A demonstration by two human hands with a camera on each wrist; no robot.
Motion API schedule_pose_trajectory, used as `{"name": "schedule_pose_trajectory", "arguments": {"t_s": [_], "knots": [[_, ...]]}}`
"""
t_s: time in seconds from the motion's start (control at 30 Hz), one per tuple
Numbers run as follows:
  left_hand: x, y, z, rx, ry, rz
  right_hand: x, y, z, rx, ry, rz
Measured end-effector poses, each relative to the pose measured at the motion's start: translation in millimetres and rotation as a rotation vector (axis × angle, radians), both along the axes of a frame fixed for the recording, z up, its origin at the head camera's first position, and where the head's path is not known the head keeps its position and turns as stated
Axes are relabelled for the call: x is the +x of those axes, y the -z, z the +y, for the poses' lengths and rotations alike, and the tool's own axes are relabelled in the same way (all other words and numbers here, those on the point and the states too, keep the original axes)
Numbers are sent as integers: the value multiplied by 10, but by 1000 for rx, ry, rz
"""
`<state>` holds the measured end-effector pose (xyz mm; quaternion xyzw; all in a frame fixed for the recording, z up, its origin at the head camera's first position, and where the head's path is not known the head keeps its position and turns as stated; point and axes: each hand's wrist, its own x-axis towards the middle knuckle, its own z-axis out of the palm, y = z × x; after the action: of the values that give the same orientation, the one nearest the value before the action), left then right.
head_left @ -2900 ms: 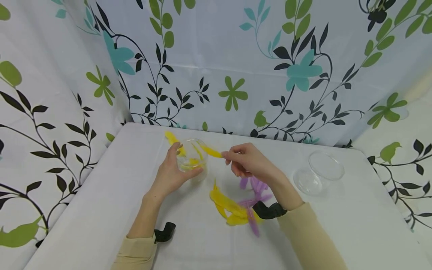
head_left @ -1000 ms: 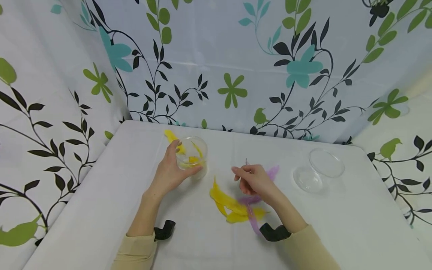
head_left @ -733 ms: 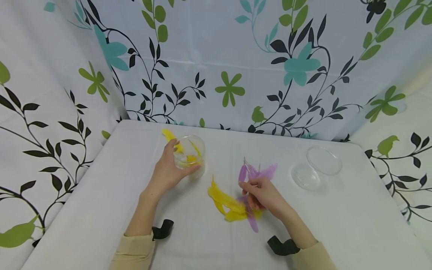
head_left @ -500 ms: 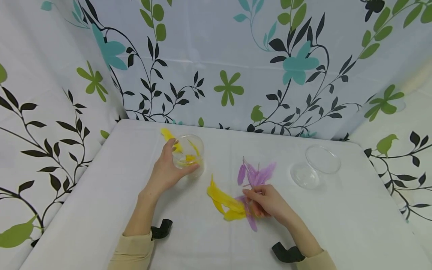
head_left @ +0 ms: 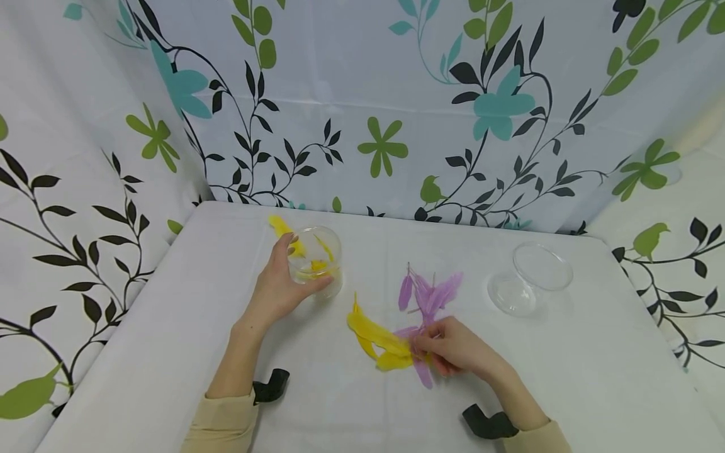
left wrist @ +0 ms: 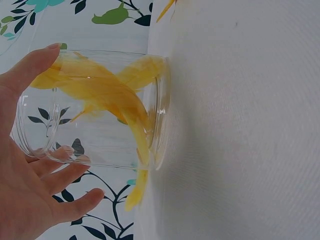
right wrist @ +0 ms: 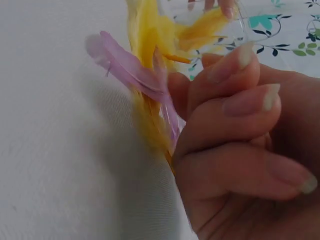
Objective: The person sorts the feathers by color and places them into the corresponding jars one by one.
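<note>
My left hand [head_left: 283, 286] grips a clear round jar [head_left: 334, 283] at the left of the table, thumb on one side and fingers on the other. Yellow feathers [left wrist: 95, 87] show through its wall in the left wrist view. Lower centre, my right hand [head_left: 459, 349] has curled fingers, with thumb and index at a pile where yellow feathers [head_left: 376, 336] and purple feathers [head_left: 423, 374] overlap. In the right wrist view a purple feather [right wrist: 130, 67] lies against the fingers. The fingertips are partly hidden, so whether they pinch a feather is unclear.
More purple feathers [head_left: 433, 296] lie just beyond my right hand. One yellow feather [head_left: 277, 223] sits behind the jar. At the right stands a second clear round container [head_left: 512, 299], with a clear ring-shaped lid or rim [head_left: 569, 270] beside it. A patterned curtain [head_left: 340, 94] closes off the back.
My right hand held a yellow feather at the jar's mouth, then came away without it and moved right and nearer to the feather pile. My left hand stays on the jar.
</note>
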<state>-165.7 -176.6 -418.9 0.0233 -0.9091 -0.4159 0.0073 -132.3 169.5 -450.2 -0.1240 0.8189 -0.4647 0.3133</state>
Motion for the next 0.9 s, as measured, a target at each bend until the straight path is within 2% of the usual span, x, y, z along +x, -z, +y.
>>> {"name": "schedule_pose_trajectory", "arguments": {"t_s": [0.17,0.47,0.7,0.9], "knots": [[0,-7,3,-5,3,9,20,-9,4,44,-69,12],[-7,2,0,-9,-1,1,9,3,23,-28,-115,10],[0,-2,6,9,3,1,-9,-104,83,-117,-56,-26],[7,-17,18,23,0,7,-76,-300,132,-144,-2,-29]]}}
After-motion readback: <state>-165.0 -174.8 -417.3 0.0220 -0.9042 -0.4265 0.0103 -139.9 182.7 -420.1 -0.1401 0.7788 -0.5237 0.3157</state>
